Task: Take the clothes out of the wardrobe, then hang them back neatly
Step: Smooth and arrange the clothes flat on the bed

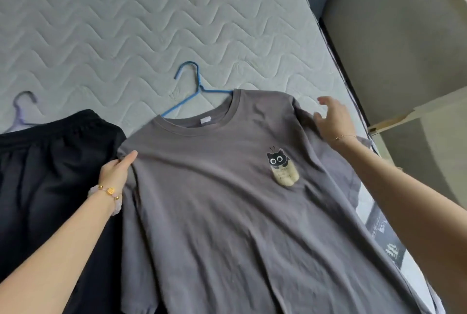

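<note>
We have the grey T-shirt [227, 200] spread on the mattress [126, 35], over a blue hanger [194, 91]. Our left hand [115, 173] pinches its shoulder; our right hand [332, 121] hovers, fingers [322, 101] apart.

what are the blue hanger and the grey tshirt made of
Thin blue hanger: looks like coated wire, judging by its slim, twisted neck and smooth sheen. Grey cat-print T-shirt: apparently soft matte cotton jersey; it wrinkles gently and has a ribbed collar.

Both forearms are bare; a beaded bracelet [107, 193] circles the left wrist, a thin chain [345, 136] the right.
</note>
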